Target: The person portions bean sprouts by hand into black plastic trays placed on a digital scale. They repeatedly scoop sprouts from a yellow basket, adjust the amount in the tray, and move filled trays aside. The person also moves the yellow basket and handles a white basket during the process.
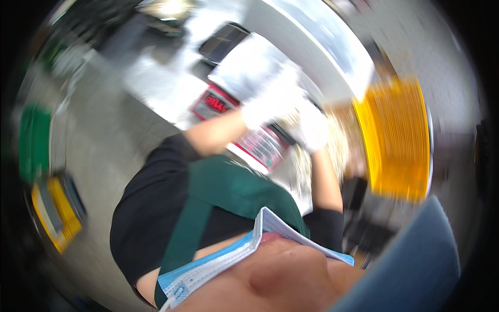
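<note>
Both my hands wear white gloves and are smeared by motion blur. My left hand [269, 103] is over the red-edged digital scale [276, 150], with its forearm crossing between the lit red display and the keypad. A bright silver-white surface [249, 62], perhaps the scale's pan or a plastic sheet, lies just beyond that hand. My right hand [314, 126] is close by, at the scale's right side. Beside it is a blurred mass of pale, thin strands [337, 140]. Whether either hand grips anything is hidden by the blur.
A black tray [226, 41] lies past the scale. Behind stands a large white bin [312, 43]. To the right is a yellow ribbed crate [397, 140]. Green [35, 142] and yellow-grey [58, 214] containers stand on the floor at left.
</note>
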The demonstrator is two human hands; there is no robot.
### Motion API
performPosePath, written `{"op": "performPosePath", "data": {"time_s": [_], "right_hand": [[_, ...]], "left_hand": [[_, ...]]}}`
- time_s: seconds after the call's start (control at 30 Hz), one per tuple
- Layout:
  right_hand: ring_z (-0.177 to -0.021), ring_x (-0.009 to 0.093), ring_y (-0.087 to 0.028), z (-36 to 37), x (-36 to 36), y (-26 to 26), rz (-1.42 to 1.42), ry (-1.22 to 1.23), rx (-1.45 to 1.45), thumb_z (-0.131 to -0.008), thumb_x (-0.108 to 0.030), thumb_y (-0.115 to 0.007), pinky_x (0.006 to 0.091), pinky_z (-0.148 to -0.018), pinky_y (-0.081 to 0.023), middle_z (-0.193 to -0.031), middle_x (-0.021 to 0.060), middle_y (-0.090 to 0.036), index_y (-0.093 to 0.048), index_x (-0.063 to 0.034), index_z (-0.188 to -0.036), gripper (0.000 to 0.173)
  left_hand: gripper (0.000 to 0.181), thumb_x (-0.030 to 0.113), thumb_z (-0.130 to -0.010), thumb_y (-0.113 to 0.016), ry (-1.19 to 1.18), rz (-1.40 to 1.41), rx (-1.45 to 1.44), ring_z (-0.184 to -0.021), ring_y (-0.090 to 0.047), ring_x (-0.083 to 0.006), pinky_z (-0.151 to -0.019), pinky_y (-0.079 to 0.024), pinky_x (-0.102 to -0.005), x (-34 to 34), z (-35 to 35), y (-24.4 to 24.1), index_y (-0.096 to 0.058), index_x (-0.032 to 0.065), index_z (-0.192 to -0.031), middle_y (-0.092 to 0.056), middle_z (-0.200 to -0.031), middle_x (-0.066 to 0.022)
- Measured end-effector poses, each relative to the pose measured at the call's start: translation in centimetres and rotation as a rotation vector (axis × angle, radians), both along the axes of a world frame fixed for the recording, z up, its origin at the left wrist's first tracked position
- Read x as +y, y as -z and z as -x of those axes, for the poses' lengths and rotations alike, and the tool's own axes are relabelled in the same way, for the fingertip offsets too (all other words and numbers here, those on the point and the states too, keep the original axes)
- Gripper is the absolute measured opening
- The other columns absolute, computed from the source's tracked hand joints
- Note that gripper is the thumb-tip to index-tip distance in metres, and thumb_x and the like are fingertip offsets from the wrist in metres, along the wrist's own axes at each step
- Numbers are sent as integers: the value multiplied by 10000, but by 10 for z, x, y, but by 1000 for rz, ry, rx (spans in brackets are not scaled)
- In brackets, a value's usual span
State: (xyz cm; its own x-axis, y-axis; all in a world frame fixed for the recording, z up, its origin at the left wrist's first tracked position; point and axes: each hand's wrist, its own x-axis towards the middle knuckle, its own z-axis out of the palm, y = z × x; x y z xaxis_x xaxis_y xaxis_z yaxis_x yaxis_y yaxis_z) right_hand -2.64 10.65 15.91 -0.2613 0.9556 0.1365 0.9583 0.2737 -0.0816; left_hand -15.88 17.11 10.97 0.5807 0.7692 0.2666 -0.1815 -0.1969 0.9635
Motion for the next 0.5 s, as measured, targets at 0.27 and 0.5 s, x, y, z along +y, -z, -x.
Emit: {"op": "performPosePath", "data": {"time_s": [0.27,0.5], "right_hand": [[-910,271,-606,-35,0,22,58,-127,13,-659,-211,-711,342,-803,-484,-952,131,-644,-620,-50,-978,368],[-920,292,-592,-49,-4,12,77,-156,-40,-606,-233,-756,357,-819,-474,-963,134,-633,-578,-38,-1045,512]], "left_hand": [[355,349,-726,-565,-325,-526,533,-867,-498,-297,-743,-357,-407,-42,-37,-39,-557,111,-988,-549,-890,-93],[627,523,-750,-536,-121,-537,732,-1090,-469,-363,-911,-340,-558,-34,-43,-23,-497,91,-1203,-532,-1117,-150]]}}
